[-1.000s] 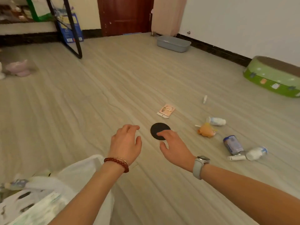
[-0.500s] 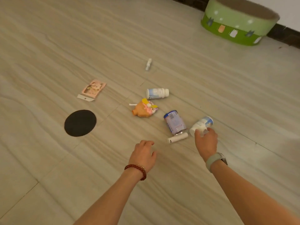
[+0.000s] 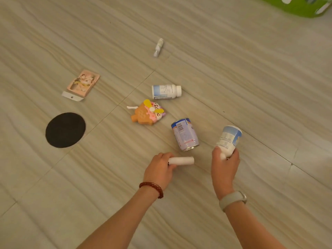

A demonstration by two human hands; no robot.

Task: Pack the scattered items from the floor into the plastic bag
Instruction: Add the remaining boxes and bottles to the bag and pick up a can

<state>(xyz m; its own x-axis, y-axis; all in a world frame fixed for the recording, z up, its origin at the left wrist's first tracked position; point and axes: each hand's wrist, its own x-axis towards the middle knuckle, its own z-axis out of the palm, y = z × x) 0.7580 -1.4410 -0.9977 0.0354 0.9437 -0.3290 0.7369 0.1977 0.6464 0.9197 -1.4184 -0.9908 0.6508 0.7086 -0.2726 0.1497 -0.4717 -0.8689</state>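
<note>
scattered items make up nearly all of what can be seen, and most are not yet picked up; the plastic bag itself is out of view, so nothing visible says whether anything has gone into it. two items are in hand. the right hand has its fingers curled round the narrow end of a white bottle with a pale blue label, lifted clear of the floor and tilted away from the person. the left hand is closed on one end of a small white tube, though whether the tube has left the floor or is only gripped where it lies is hard to say from this angle. untouched on the floor are a blue tin can lying on its side just beyond the tube, an orange and pink toy beside it, a white pill bottle on its side beyond the toy, a small white wrapped piece farther off, a pink packaged card to the left, and a flat black disc nearer the person on that side. a green container shows at the top right edge and looks like room furniture, not one of the items. by this reckoning the packing is at an early stage: two items gathered but not bagged, six more to collect, and several trips back to the bag likely needed.
</note>
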